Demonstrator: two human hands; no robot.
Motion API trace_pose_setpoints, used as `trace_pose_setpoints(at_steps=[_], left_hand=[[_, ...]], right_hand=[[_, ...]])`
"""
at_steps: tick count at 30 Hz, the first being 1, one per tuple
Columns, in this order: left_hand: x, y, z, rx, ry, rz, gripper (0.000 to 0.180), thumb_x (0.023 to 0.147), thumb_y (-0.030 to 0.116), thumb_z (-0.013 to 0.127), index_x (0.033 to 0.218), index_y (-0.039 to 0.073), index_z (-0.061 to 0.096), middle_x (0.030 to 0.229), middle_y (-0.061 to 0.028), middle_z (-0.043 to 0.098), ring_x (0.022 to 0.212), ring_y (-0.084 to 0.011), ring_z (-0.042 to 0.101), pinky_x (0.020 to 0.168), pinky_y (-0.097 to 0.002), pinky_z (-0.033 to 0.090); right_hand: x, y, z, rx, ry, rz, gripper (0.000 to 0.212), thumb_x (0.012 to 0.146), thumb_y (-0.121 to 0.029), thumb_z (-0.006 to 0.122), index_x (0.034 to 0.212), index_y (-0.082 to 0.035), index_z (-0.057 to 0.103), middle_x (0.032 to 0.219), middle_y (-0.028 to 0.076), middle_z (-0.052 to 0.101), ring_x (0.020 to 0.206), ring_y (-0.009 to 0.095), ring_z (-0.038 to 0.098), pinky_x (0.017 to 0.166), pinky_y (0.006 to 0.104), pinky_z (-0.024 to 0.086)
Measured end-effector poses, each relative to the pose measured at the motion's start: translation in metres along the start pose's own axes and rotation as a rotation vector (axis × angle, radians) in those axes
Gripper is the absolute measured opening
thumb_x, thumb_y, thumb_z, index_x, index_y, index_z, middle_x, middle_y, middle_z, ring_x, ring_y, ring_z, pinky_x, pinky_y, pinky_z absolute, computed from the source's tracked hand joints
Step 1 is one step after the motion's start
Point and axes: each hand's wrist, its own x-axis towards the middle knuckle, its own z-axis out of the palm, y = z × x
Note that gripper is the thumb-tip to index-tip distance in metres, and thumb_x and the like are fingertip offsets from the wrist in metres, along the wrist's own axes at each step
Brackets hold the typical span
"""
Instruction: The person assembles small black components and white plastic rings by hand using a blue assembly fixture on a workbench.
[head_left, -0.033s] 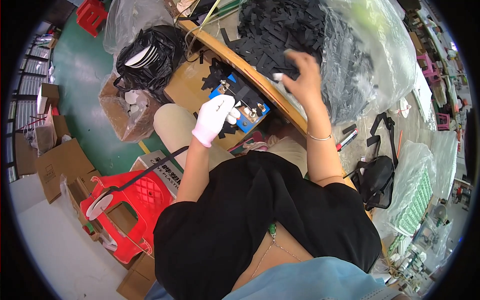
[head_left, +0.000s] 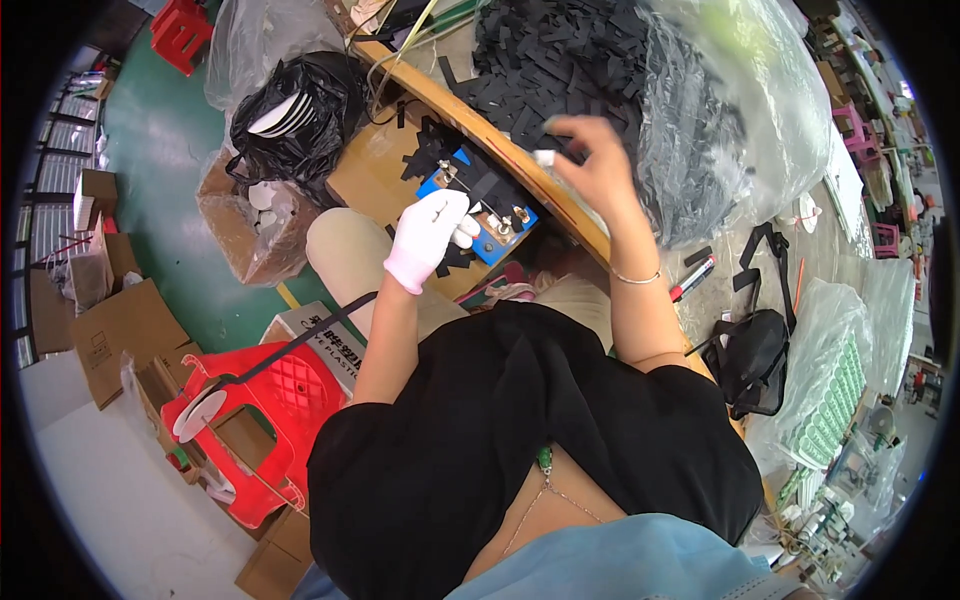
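My left hand (head_left: 428, 236), in a white glove with a pink cuff, is closed at the near left side of a blue block (head_left: 492, 243). Metal clamps (head_left: 503, 226) are mounted on this block. Whatever the gloved fingers hold, if anything, is hidden. A black strap (head_left: 318, 328) runs from a white reel (head_left: 200, 416) to my left forearm. My right hand (head_left: 597, 165), bare with a white cover on the thumb tip, hangs above the table's wooden edge with fingers apart. Beyond it lies a heap of short black strips (head_left: 555, 70); I see nothing in that hand.
Clear plastic sheeting (head_left: 770, 90) covers the heap's right side. A red stool (head_left: 290, 385) stands at the left. A black bag (head_left: 300, 130) lies beyond a plastic-lined carton (head_left: 235, 225). Markers (head_left: 692, 279) and a black pouch (head_left: 750, 362) rest on the table at right.
My right hand has moved slightly left and toward me, from the strip heap to the table edge. The left hand stays in place at the blue block.
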Motion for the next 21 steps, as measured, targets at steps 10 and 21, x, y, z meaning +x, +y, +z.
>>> trace_pose_setpoints(at_steps=[10, 21], left_hand=[[0.004, 0.001, 0.005, 0.111, -0.031, -0.052, 0.022, 0.091, 0.018, 0.051, 0.095, -0.002, 0.058, 0.073, -0.0081, 0.063, 0.06, -0.0108, 0.058, 0.055, -0.023, 0.047], [-0.002, -0.01, -0.02, 0.113, 0.043, -0.162, 0.024, 0.091, 0.021, 0.052, 0.093, -0.001, 0.061, 0.071, -0.0059, 0.062, 0.057, -0.0082, 0.055, 0.054, -0.021, 0.045]], right_hand=[[-0.018, -0.006, 0.036, 0.791, -0.444, 0.421, 0.012, 0.081, -0.01, 0.064, 0.084, 0.001, 0.062, 0.077, -0.002, 0.058, 0.07, 0.003, 0.05, 0.064, 0.0184, 0.04], [0.001, 0.003, 0.06, 0.04, -0.136, 0.212, 0.011, 0.067, -0.015, 0.062, 0.069, -0.005, 0.062, 0.072, 0.01, 0.058, 0.066, 0.027, 0.058, 0.061, 0.0355, 0.046]])
